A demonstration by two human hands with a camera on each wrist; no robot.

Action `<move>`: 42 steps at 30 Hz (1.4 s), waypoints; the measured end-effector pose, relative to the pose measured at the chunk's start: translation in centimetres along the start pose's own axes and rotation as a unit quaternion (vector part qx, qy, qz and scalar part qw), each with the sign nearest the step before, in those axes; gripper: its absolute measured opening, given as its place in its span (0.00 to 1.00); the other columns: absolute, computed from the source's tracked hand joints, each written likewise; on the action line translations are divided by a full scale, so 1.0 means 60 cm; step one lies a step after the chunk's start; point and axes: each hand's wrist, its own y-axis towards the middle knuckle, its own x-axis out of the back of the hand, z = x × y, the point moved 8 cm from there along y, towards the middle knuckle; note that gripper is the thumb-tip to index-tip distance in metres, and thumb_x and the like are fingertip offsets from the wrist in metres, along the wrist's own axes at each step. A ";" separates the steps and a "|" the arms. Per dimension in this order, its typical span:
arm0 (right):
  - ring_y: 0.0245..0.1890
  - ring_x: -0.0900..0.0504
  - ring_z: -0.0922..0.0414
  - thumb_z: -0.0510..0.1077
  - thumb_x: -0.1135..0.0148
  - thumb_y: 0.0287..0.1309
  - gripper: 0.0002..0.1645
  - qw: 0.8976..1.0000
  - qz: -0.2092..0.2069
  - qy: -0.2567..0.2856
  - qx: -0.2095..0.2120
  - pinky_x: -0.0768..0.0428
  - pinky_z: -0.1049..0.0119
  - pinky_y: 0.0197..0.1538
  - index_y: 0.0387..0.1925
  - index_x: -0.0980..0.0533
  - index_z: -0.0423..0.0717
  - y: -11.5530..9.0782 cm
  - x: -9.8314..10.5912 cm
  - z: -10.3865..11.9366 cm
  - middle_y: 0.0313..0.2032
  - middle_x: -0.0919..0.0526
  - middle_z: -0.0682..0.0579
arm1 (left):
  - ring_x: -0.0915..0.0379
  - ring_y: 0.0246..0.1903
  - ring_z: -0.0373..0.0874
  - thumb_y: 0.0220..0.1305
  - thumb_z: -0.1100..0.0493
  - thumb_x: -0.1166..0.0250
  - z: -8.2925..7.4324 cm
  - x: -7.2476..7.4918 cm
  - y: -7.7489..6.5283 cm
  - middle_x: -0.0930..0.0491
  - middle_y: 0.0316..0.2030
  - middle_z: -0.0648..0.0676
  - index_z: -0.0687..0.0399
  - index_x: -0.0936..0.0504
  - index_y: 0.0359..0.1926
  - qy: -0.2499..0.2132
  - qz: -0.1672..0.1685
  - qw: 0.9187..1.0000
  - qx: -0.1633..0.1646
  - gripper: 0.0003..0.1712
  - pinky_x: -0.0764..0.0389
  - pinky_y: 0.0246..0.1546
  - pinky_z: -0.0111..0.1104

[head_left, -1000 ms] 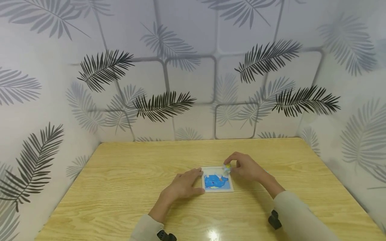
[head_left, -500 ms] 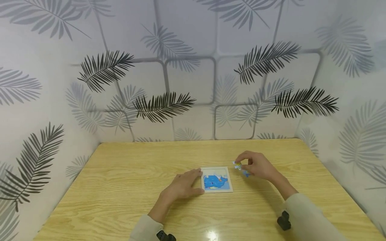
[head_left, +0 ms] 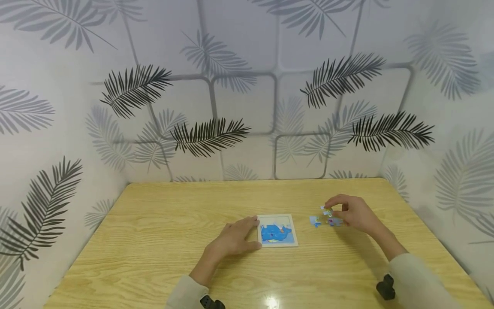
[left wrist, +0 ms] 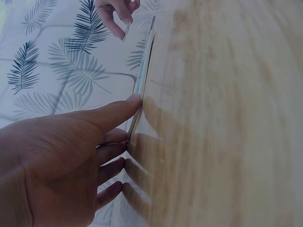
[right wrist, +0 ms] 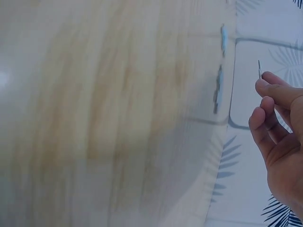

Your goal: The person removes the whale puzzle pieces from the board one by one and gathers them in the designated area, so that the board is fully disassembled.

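A white-framed jigsaw puzzle (head_left: 294, 234) lies flat on the table, with a blue whale in its picture and a pale upper strip. Along its left edge rests my left hand (head_left: 233, 238), index finger at the upper corner and thumb at the lower one. In the left wrist view the thumb touches the thin puzzle frame (left wrist: 149, 49). Right of the puzzle, my right hand (head_left: 358, 213) pinches a small puzzle piece (head_left: 327, 211) between thumb and fingers, raised above the table. Below it lie loose puzzle pieces (head_left: 314, 221), one partly hidden by the hand.
The light wooden table (head_left: 173, 214) reaches back to a wall (head_left: 247, 159) with a leaf pattern. In the right wrist view, loose pieces (right wrist: 218, 90) lie on the tabletop apart from the raised hand. Dark cameras (head_left: 386, 286) sit on both sleeves.
My right hand has moved right, from the puzzle's upper right corner to above the loose pieces, still pinching the piece. More loose pieces now show. My left hand has stayed in place.
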 end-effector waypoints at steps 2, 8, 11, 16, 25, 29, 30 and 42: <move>0.13 0.31 0.62 0.29 0.31 0.61 0.15 1.000 -0.003 -0.005 -0.002 0.28 0.67 0.20 0.47 0.13 0.43 -0.008 0.007 -0.006 0.53 0.14 0.39 | 0.45 0.78 0.57 0.69 0.46 0.30 -0.005 0.004 -0.003 0.39 0.79 0.55 0.55 0.33 0.77 -0.001 0.003 1.000 -0.001 0.42 0.43 0.71 0.60; 0.12 0.32 0.63 0.29 0.32 0.61 0.14 1.000 -0.006 -0.026 -0.010 0.30 0.67 0.19 0.47 0.13 0.44 -0.030 0.025 -0.033 0.50 0.13 0.40 | 0.45 0.78 0.56 0.70 0.45 0.32 0.003 -0.004 0.004 0.40 0.79 0.55 0.54 0.34 0.78 0.013 0.003 1.000 -0.003 0.42 0.42 0.71 0.59; 0.12 0.33 0.63 0.30 0.32 0.61 0.14 0.999 -0.006 -0.036 -0.021 0.30 0.67 0.18 0.47 0.13 0.45 -0.040 0.034 -0.050 0.49 0.13 0.40 | 0.46 0.78 0.55 0.70 0.45 0.32 0.007 -0.008 0.006 0.40 0.79 0.54 0.53 0.35 0.78 0.016 0.001 1.000 -0.001 0.42 0.42 0.71 0.58; 0.11 0.35 0.63 0.30 0.33 0.62 0.13 0.998 0.003 -0.040 -0.048 0.32 0.67 0.17 0.47 0.14 0.42 -0.056 0.044 -0.080 0.41 0.13 0.42 | 0.45 0.78 0.57 0.69 0.46 0.31 0.001 -0.003 0.001 0.39 0.79 0.55 0.55 0.34 0.78 0.007 0.005 1.000 0.000 0.42 0.42 0.71 0.59; 0.10 0.34 0.63 0.31 0.37 0.65 0.12 0.997 0.036 -0.022 -0.067 0.31 0.67 0.15 0.49 0.16 0.38 -0.065 0.038 -0.102 0.14 0.28 0.55 | 0.45 0.78 0.57 0.71 0.47 0.32 -0.010 0.005 -0.007 0.39 0.78 0.57 0.57 0.34 0.77 0.006 0.003 1.000 -0.009 0.41 0.42 0.72 0.59; 0.11 0.35 0.64 0.31 0.38 0.66 0.11 0.998 -0.008 -0.047 -0.036 0.32 0.68 0.16 0.47 0.16 0.39 -0.061 0.043 -0.082 0.22 0.20 0.48 | 0.45 0.78 0.58 0.71 0.47 0.32 -0.012 0.005 -0.006 0.38 0.78 0.58 0.57 0.34 0.77 0.001 0.003 1.000 -0.013 0.41 0.42 0.71 0.60; 0.11 0.35 0.64 0.30 0.38 0.66 0.11 0.998 -0.019 -0.053 -0.026 0.32 0.67 0.16 0.47 0.16 0.39 -0.059 0.042 -0.075 0.26 0.18 0.45 | 0.45 0.78 0.58 0.70 0.47 0.32 -0.011 0.004 -0.006 0.38 0.78 0.58 0.57 0.34 0.77 -0.001 0.003 1.000 -0.011 0.41 0.43 0.71 0.60; 0.12 0.37 0.65 0.30 0.38 0.68 0.15 1.000 0.017 0.001 0.012 0.30 0.68 0.17 0.54 0.18 0.39 0.009 -0.049 0.018 0.40 0.15 0.41 | 0.46 0.78 0.57 0.70 0.47 0.32 -0.005 0.001 -0.002 0.40 0.79 0.56 0.55 0.34 0.78 0.001 0.008 1.000 0.002 0.41 0.44 0.72 0.59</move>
